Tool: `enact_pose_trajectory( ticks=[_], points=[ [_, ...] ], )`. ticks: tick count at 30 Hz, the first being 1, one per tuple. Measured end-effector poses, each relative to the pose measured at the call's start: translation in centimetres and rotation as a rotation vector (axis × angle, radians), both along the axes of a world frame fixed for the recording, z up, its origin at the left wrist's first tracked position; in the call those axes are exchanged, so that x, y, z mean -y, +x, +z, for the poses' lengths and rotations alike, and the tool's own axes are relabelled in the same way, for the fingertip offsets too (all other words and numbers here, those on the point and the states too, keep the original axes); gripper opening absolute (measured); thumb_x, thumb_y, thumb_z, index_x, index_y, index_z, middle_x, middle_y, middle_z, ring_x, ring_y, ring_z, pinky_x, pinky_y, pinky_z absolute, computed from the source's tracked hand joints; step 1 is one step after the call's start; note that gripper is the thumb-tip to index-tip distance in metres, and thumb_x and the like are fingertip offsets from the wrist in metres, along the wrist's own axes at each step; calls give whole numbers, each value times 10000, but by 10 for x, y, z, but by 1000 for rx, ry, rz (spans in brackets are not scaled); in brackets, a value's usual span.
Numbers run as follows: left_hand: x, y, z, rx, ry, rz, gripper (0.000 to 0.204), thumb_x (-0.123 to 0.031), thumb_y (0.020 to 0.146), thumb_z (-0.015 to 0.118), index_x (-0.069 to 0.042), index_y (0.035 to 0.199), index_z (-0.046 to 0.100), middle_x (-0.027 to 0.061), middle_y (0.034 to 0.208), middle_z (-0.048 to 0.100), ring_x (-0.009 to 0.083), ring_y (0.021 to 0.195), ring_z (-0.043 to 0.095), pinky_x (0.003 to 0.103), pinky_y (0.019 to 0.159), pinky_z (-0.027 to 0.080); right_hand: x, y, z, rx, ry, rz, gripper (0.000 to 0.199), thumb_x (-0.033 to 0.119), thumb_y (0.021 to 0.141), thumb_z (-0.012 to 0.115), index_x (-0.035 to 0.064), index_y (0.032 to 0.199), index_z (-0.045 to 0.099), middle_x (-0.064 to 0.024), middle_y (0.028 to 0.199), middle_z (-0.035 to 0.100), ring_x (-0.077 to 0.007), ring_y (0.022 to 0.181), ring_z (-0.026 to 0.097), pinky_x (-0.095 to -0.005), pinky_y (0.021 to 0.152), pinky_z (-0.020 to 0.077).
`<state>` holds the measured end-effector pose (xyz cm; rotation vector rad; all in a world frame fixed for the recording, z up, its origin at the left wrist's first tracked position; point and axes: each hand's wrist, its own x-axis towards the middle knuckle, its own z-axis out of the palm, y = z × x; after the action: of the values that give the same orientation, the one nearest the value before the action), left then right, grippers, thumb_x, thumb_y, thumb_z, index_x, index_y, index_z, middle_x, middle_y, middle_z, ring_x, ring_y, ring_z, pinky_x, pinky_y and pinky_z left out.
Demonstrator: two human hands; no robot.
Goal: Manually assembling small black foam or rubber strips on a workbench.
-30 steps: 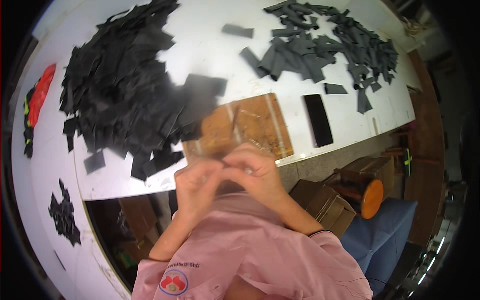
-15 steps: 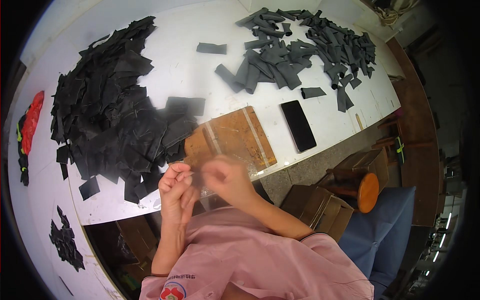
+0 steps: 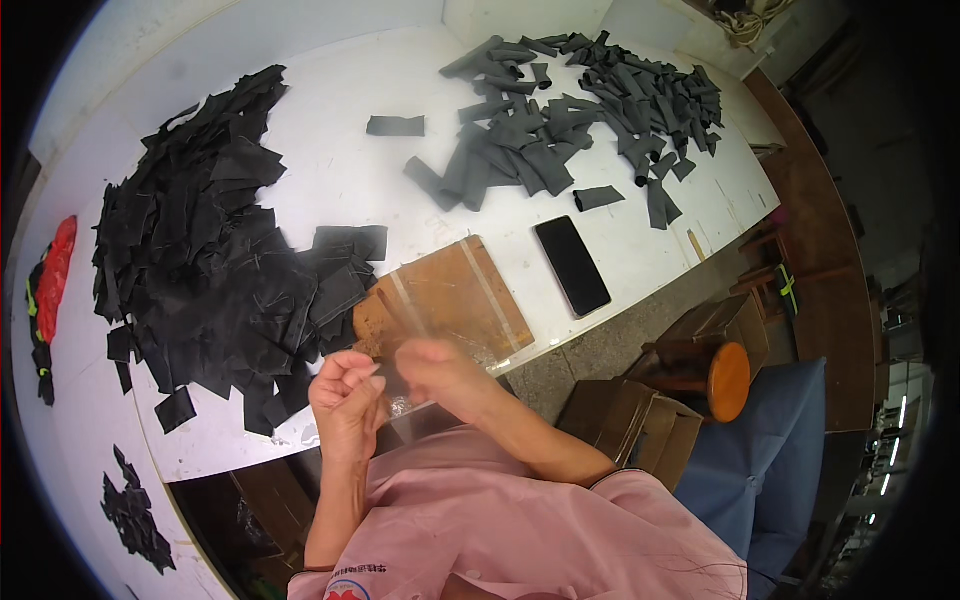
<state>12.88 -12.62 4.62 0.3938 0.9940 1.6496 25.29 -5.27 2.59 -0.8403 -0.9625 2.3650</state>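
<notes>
My view had tipped since the earlier frames: the table (image 3: 330,180) sat lower in it, though the pile of black flat pieces (image 3: 210,250) and the grey rolled pieces (image 3: 530,160) kept their places around each other. A second before, I had both hands with fingertips meeting; now the left hand (image 3: 343,400) and the right hand (image 3: 438,378) stood a little apart, much as half a second ago. The left fingers were curled, thumb drawn near the forefinger; I couldn't tell whether they were closed on anything. The right ones were bent inward but smeared by motion, so I couldn't read their spread. A dark blur lay between the hands, too vague to name. The black pile lay left of the brown board (image 3: 475,290), just beyond my hands; the phone (image 3: 572,265) rested right of it, untouched.
</notes>
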Motion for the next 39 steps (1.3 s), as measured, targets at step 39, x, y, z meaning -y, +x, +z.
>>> enact_pose_trajectory(
  ticks=[39],
  points=[
    [-61, -28, 28, 881, 45, -362, 231, -71, 817, 480, -40, 1044, 506, 35, 702, 536, 45, 361, 320, 180, 296, 236, -77, 2, 49, 41, 218, 210, 205, 238, 824, 549, 58, 726, 527, 43, 615, 439, -27, 510, 355, -155, 446, 284]
  ],
)
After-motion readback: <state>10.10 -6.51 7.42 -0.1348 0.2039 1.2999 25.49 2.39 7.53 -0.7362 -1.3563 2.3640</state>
